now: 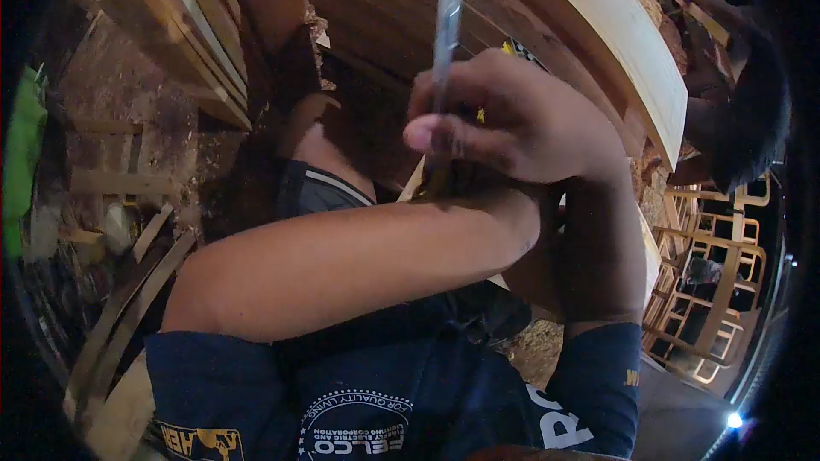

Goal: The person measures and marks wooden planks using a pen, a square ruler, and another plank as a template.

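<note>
My right hand (521, 115) is raised in the middle of the view, thumb and fingers closed round a slender, pale grey, stick-like tool (448, 21). The tool stands nearly upright and is blurred, so its exact kind does not show. Its lower part passes behind the fingers, where a dark, yellowish bit shows above my left arm (342, 256). That bare arm crosses the view from the left sleeve towards my right wrist. My left hand is hidden behind the right hand and wrist. A small yellow and black thing (519, 51) peeks out behind my right knuckles.
A large curved wooden piece (632, 43) arches along the upper right. Stacked boards (171, 30) stand at upper left, with wood strips (128, 307) below. Shavings cover the floor. Wooden frames (709, 265) stand at right, near another person's dark-haired head (760, 111).
</note>
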`<state>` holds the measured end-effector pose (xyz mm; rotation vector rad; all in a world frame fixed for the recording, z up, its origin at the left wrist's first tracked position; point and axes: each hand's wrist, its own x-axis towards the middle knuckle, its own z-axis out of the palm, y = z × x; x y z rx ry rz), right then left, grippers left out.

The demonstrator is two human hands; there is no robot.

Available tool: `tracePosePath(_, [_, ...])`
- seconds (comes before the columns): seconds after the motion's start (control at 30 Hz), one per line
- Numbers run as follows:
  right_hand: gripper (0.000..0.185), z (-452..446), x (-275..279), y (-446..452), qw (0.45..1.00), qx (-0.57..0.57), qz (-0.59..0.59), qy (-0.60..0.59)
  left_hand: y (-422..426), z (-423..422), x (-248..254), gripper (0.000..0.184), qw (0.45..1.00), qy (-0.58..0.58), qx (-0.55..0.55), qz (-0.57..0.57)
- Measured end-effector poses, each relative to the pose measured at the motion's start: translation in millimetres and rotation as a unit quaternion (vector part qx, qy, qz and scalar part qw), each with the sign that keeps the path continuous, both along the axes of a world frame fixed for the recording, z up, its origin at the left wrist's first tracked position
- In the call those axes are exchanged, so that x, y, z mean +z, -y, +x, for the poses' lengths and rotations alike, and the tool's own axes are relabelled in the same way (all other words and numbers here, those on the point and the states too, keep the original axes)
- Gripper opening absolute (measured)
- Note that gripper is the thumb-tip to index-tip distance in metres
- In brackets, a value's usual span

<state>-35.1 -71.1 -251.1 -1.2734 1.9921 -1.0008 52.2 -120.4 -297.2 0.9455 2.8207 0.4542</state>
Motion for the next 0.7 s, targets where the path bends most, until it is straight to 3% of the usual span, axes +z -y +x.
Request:
tracePosePath(0.1, [0.029,1,0,1,0.991,-0.055,-0.041,0.111,1,0,0,0.058,1.0,-0.001,0.003,0.001])
tracePosePath(0.2, [0.026,5,-2,7,0.998,0.042,-0.031,0.031,1,0,0,0.058,1.0,-0.004,0.006,-0.001])
tracePosePath(0.3, [0.026,4,1,9,0.997,0.065,0.012,0.04,1,-1,0,0.058,1.0,-0.003,0.011,-0.001])
tracePosePath(0.5, [0.026,-14,2,-12,0.999,-0.046,0.017,0.021,1,-7,2,0.057,1.0,-0.009,0.025,0.003])
tracePosePath(0.53, [0.024,-19,8,-15,0.996,-0.057,0.056,-0.04,0,-9,2,0.057,1.0,-0.014,0.027,0.004])
tracePosePath(0.63, [0.027,-37,9,-26,0.983,-0.16,0.092,-0.01,-4,-10,0,0.057,0.999,-0.027,0.043,0.007])
tracePosePath(0.7, [0.029,-52,6,-34,0.974,-0.183,0.094,-0.097,-8,-9,-8,0.057,0.996,-0.058,0.059,0.028])
